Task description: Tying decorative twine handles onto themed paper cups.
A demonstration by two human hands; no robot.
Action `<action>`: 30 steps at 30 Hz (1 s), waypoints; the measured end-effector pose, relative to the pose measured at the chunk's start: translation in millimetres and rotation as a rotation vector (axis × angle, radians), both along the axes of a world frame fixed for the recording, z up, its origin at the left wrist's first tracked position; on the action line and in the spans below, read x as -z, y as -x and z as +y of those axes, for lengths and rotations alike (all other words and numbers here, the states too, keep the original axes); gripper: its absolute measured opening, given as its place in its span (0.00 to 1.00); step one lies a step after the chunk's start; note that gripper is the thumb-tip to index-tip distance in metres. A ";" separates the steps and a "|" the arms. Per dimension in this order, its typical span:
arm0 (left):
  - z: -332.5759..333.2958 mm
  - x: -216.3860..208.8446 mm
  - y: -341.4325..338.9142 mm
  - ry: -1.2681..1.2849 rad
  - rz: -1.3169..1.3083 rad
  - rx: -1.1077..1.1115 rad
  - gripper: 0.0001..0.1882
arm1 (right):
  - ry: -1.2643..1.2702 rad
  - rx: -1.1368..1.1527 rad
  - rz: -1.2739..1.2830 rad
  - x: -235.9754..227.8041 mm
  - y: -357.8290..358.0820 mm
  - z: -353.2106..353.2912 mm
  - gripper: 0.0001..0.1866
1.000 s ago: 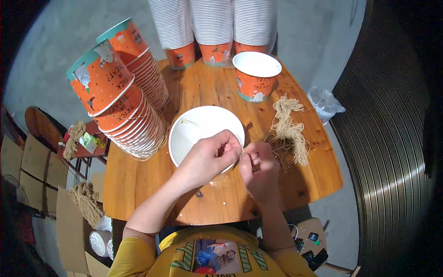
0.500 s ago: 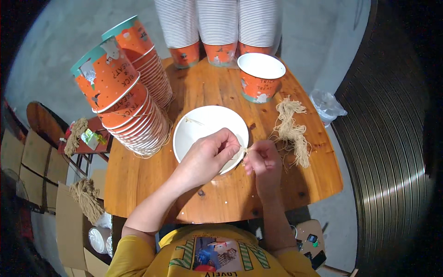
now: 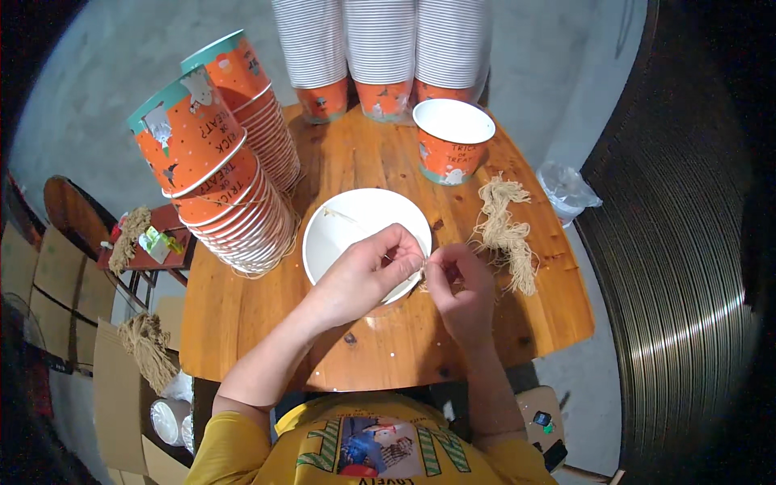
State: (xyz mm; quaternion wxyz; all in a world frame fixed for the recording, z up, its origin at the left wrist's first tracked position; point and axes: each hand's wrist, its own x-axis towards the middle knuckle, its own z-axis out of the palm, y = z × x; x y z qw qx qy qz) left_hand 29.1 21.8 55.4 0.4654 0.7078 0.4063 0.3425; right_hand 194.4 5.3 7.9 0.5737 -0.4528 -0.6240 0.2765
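A white-lined paper bucket stands with its mouth up in front of me. Over its near right rim, my left hand pinches a thin beige string between thumb and forefinger. My right hand is closed in a pinch on the same string, its fingertips almost touching the left ones. Another bit of string shows at the bucket's far left rim. The string between my fingertips is mostly hidden. To the right lies a loose bundle of beige strings on the wooden table.
Two leaning stacks of orange buckets with strings stand at the left. Tall wrapped stacks of buckets line the back. A single orange bucket stands at the back right. Beyond the right edge is a bin with a clear bag.
My right hand has turned slightly, its fingertips drawing closer to the left ones at the rim. My left hand stays nearly in place. The whole view has shifted a little.
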 end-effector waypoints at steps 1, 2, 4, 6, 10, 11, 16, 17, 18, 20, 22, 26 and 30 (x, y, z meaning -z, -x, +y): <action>-0.1 0.4 0.2 0.001 -0.008 0.004 0.07 | 0.011 -0.020 -0.088 -1.3 -0.8 0.1 0.07; -0.1 0.8 -0.5 -0.001 -0.010 0.006 0.07 | 0.009 -0.018 -0.089 -0.3 -1.0 0.6 0.07; -0.2 1.9 -1.8 -0.038 -0.003 0.007 0.08 | -0.075 0.018 -0.038 5.3 -0.2 3.7 0.05; 0.3 2.4 -1.2 -0.031 0.031 -0.005 0.08 | -0.065 0.029 0.068 10.9 1.9 6.2 0.04; 0.5 3.5 -1.3 -0.035 0.077 -0.004 0.09 | 0.096 -0.085 0.450 9.4 3.4 3.3 0.01; 0.6 2.8 -1.5 -0.036 0.077 -0.003 0.09 | 0.095 -0.085 0.450 7.9 3.8 2.4 0.01; 5.7 9.3 0.2 0.005 -0.052 0.026 0.08 | 0.154 -0.129 0.504 1.4 4.1 3.7 0.02; 6.2 8.6 0.3 0.003 -0.052 0.026 0.08 | 0.153 -0.129 0.504 1.2 2.1 6.1 0.02; 7.0 7.4 0.5 0.058 -0.105 0.048 0.07 | 0.072 -0.154 0.426 1.5 -1.1 9.9 0.02; 8.8 4.6 1.6 0.111 -0.159 0.069 0.07 | -0.010 -0.179 0.347 -1.1 -5.4 16.2 0.02; 9.9 1.4 3.1 0.115 -0.111 0.081 0.07 | -0.084 -0.205 0.277 -4.3 -8.3 21.6 0.04; 10.7 1.5 3.1 0.139 -0.144 0.048 0.07 | -0.061 -0.293 0.355 -1.8 -16.0 29.1 0.05; 10.9 4.2 5.3 0.228 -0.137 0.066 0.08 | -0.015 -0.347 0.315 -11.6 -16.6 24.8 0.05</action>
